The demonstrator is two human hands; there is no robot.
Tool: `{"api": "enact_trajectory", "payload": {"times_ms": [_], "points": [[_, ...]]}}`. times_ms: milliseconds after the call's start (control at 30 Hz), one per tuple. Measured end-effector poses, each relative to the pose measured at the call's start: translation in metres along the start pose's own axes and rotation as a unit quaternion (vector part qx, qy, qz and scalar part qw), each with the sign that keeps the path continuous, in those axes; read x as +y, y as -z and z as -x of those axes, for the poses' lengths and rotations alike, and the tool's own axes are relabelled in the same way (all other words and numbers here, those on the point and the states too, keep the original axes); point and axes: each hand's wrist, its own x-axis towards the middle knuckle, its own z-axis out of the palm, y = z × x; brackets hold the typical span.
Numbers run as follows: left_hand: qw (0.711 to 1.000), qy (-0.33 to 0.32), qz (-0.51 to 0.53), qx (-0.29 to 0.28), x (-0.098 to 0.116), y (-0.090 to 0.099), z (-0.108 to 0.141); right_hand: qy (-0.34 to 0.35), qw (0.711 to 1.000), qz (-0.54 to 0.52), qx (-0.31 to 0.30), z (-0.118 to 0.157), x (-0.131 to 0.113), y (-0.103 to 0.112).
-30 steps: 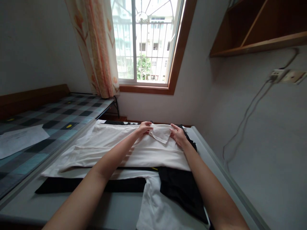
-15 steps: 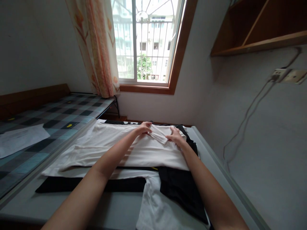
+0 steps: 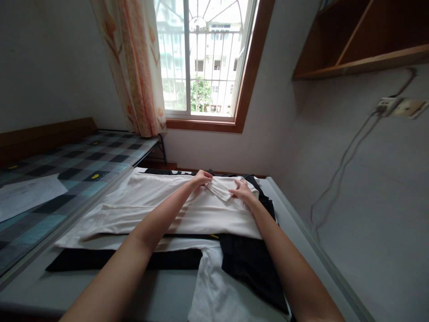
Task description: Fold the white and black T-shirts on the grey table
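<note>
A white shirt (image 3: 134,190) is spread across the bed board, its short sleeve (image 3: 221,188) folded inward over the body at the far side. My left hand (image 3: 202,177) pinches the left end of that sleeve between thumb and fingers. On the sleeve's right part, my right hand (image 3: 244,191) rests with thumb and fingers apart. Beneath the white shirt lie black garments, including a black sleeve (image 3: 253,268) that sticks out toward me. Another white sleeve (image 3: 214,286) hangs down the near side, and my right forearm covers part of the black cloth.
The grey board (image 3: 170,290) carries the clothes. To the left stands a bed with a checked cover (image 3: 110,150) and a sheet of paper (image 3: 30,192). A curtain (image 3: 134,67) hangs by the window (image 3: 214,67). A wooden shelf (image 3: 362,67) and power cables (image 3: 345,161) are on the right wall.
The right hand has shifted very slightly left along the folded sleeve. The left hand stays at the sleeve's left end, and the view has moved a little.
</note>
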Motion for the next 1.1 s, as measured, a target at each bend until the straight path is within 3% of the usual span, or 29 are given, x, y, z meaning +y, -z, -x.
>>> {"api": "enact_trajectory", "payload": {"times_ms": [100, 167, 367, 433, 500, 567, 667, 733, 867, 967, 1100], "points": [[0.999, 0.001, -0.045, 0.006, -0.015, 0.002, 0.013, -0.031, 0.999, 0.031, 0.015, 0.002, -0.004, 0.0], [0.996, -0.014, -0.088, 0.01, -0.02, -0.003, 0.005, -0.014, 0.998, 0.061, 0.028, 0.005, -0.007, 0.0], [0.986, -0.061, -0.157, 0.014, -0.019, -0.038, -0.083, 0.072, 0.977, 0.18, 0.09, 0.019, -0.027, 0.001], [0.969, -0.117, -0.213, -0.051, -0.029, -0.042, -0.095, 0.117, 0.973, 0.195, 0.037, 0.024, -0.034, 0.0], [0.947, -0.17, -0.251, -0.106, -0.042, -0.039, -0.096, 0.14, 0.971, 0.187, -0.054, 0.027, -0.038, -0.003], [0.943, -0.19, -0.251, -0.106, -0.055, -0.03, -0.094, 0.139, 0.968, 0.177, -0.111, 0.029, -0.037, -0.005], [0.957, -0.153, -0.244, -0.044, -0.07, 0.0, -0.093, 0.142, 0.969, 0.168, -0.114, 0.031, -0.033, -0.007], [0.95, -0.11, -0.292, -0.003, -0.076, 0.034, -0.093, 0.152, 0.969, 0.167, -0.101, 0.03, -0.029, -0.007], [0.881, -0.034, -0.469, 0.059, -0.091, 0.121, -0.076, 0.172, 0.968, 0.169, -0.073, 0.03, -0.024, -0.009], [0.833, 0.064, -0.54, 0.098, -0.104, 0.181, -0.052, 0.181, 0.967, 0.165, -0.063, 0.03, -0.022, -0.011], [0.815, 0.124, -0.549, 0.14, -0.117, 0.229, -0.029, 0.19, 0.966, 0.166, -0.05, 0.03, -0.021, -0.012]]}}
